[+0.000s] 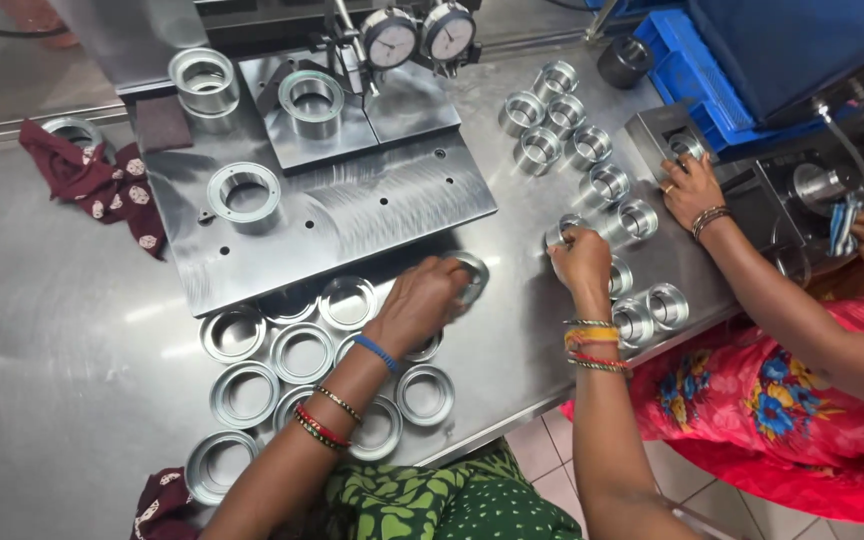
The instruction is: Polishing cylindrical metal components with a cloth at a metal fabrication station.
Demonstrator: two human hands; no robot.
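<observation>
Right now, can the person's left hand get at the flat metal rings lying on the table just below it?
Probably yes: the left hand, holding one ring, hovers right over the flat rings, and nothing covers them.

A factory inspection bench: steel surface [42, 330], rows of machined metal rings [592, 170], dial gauges [417, 35] far centre, blue crate [692, 80] far right.

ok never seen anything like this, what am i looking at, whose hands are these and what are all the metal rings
One picture, from a camera on a person's head looking down at a steel table. Their left hand holds a metal ring; their right hand grips a smaller ring. Flat rings lie near the left arm, taller rings to the right. Behind is a steel plate with two dial gauges. The hand at right belongs to a co-worker in red.
</observation>
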